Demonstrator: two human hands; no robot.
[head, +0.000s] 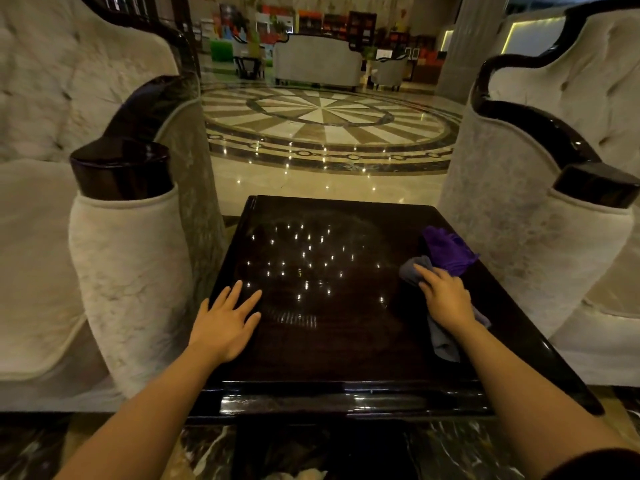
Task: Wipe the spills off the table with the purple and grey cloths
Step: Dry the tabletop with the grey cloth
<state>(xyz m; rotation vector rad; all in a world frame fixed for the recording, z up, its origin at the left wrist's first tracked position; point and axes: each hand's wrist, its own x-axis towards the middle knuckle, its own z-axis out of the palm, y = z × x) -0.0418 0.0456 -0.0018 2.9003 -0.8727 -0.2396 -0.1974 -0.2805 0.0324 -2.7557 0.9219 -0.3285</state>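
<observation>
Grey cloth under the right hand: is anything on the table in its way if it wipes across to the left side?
Only the left hand, resting flat on the near-left part of the table. The purple cloth lies beyond the grey cloth, out of that path.

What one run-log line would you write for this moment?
left hand: flat on table | right hand: pressing grey cloth | purple cloth: bunched just beyond grey cloth | spills: cannot tell
</observation>
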